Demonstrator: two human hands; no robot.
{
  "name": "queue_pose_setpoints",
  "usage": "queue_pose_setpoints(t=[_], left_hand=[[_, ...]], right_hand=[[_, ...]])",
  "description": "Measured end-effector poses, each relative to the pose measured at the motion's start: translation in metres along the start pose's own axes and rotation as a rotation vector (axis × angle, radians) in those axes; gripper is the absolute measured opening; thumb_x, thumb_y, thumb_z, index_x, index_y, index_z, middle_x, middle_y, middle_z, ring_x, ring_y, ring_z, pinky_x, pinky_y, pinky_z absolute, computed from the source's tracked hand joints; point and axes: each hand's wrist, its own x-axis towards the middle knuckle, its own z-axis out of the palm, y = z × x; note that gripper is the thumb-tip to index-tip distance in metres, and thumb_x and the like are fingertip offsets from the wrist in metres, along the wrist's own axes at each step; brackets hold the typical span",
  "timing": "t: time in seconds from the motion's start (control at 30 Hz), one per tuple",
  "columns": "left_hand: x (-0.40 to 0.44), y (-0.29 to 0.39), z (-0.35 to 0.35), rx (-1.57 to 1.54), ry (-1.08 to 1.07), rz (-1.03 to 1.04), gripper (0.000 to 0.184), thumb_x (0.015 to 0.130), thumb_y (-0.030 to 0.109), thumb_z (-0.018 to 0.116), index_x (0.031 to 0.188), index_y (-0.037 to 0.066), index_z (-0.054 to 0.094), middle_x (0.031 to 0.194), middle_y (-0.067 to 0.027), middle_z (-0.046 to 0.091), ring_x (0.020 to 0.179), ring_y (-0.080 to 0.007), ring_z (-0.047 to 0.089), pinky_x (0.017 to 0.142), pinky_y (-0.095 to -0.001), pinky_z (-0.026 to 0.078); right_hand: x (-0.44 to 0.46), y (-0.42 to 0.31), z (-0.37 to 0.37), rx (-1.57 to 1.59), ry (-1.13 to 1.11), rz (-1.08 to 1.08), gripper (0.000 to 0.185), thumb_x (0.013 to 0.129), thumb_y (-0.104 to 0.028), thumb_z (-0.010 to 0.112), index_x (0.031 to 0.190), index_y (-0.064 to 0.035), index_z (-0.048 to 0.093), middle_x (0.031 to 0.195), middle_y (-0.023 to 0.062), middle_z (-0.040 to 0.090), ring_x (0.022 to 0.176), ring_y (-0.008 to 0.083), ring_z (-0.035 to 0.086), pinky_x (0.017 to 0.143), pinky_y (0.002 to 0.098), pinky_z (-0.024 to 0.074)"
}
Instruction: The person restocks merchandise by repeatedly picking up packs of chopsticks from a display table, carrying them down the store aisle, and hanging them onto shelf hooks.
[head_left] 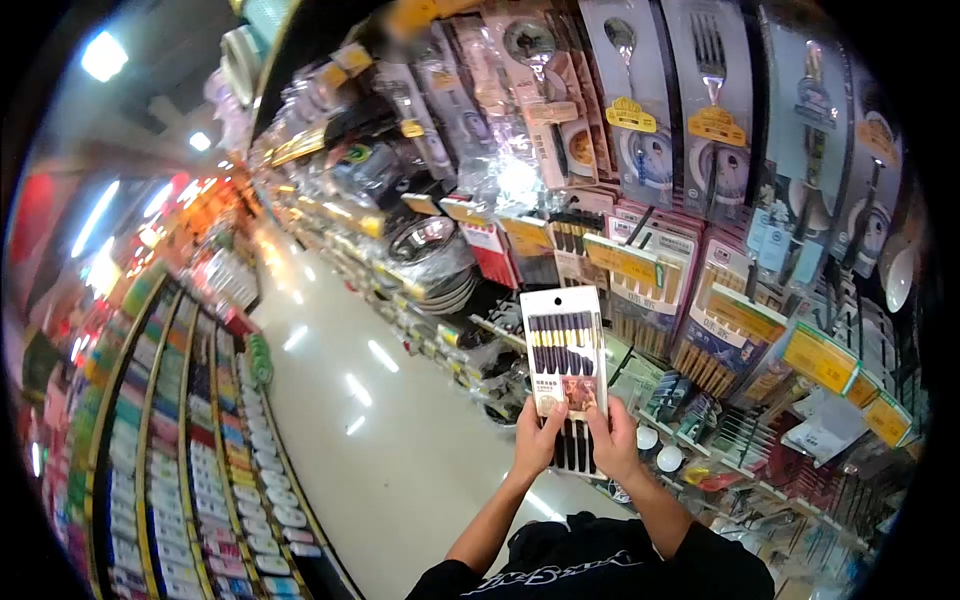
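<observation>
Both of my hands hold a flat pack of chopsticks upright in front of me. Through its white card front I see dark sticks with gold bands, a small picture and a hanging hole at the top. My left hand is closed on the lower left edge, thumb on the front. On the lower right edge my right hand grips it the same way. Dark stick ends show between the hands. Behind the pack hang more chopstick packs, some with light wooden sticks.
Carded spoons and a carded fork hang above. Yellow price tags stick out from the rack at right. Wrapped bowls stand farther along. A tiled aisle separates this rack from a low shelf at left.
</observation>
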Motion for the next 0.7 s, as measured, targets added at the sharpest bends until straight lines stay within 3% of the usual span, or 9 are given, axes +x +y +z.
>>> queue_pose_setpoints(t=[0.23, 0.43, 0.5, 0.6, 0.7], left_hand=[[0.100, -0.023, -0.008, -0.231, -0.214, 0.110, 0.028, 0.093, 0.019, 0.059, 0.111, -0.002, 0.052, 0.098, -0.0059, 0.062, 0.087, -0.0110, 0.056, 0.078, -0.0274, 0.046], [0.150, -0.027, -0.025, -0.301, -0.333, 0.233, 0.038, 0.088, 0.019, 0.062, 0.114, -0.005, 0.046, 0.098, -0.0088, 0.061, 0.087, -0.0120, 0.056, 0.079, -0.0293, 0.047], [0.167, -0.024, -0.032, -0.293, -0.400, 0.170, 0.038, 0.087, 0.020, 0.064, 0.112, -0.005, 0.047, 0.096, -0.0093, 0.062, 0.085, -0.0121, 0.057, 0.078, -0.0293, 0.048], [0.186, -0.034, -0.048, -0.209, -0.545, 0.132, 0.047, 0.088, 0.021, 0.064, 0.121, -0.004, 0.044, 0.107, -0.0098, 0.059, 0.096, -0.0158, 0.056, 0.086, -0.0300, 0.045], [0.192, -0.036, -0.053, -0.197, -0.584, 0.131, 0.044, 0.086, 0.016, 0.065, 0.120, -0.004, 0.044, 0.108, -0.0100, 0.059, 0.096, -0.0154, 0.056, 0.087, -0.0301, 0.045]], right_hand=[[0.060, 0.011, 0.026, -0.197, 0.164, -0.109, 0.032, 0.095, -0.019, 0.055, 0.117, 0.0040, 0.055, 0.090, 0.0171, 0.067, 0.078, 0.0221, 0.066, 0.071, 0.0331, 0.0509], [0.088, 0.012, 0.057, -0.355, 0.320, -0.171, 0.030, 0.093, -0.022, 0.058, 0.111, 0.0025, 0.059, 0.088, 0.0187, 0.066, 0.075, 0.0259, 0.066, 0.070, 0.0336, 0.0507], [0.095, 0.015, 0.067, -0.398, 0.368, -0.144, 0.029, 0.092, -0.022, 0.059, 0.109, 0.0015, 0.060, 0.085, 0.0190, 0.064, 0.074, 0.0274, 0.065, 0.069, 0.0338, 0.0505], [0.103, 0.030, 0.084, -0.376, 0.479, -0.146, 0.030, 0.093, -0.024, 0.058, 0.107, 0.0024, 0.059, 0.083, 0.0167, 0.064, 0.073, 0.0246, 0.063, 0.067, 0.0351, 0.0493], [0.101, 0.040, 0.096, -0.379, 0.573, -0.114, 0.035, 0.095, -0.029, 0.056, 0.108, 0.0034, 0.057, 0.085, 0.0146, 0.064, 0.075, 0.0211, 0.062, 0.068, 0.0336, 0.0486]])
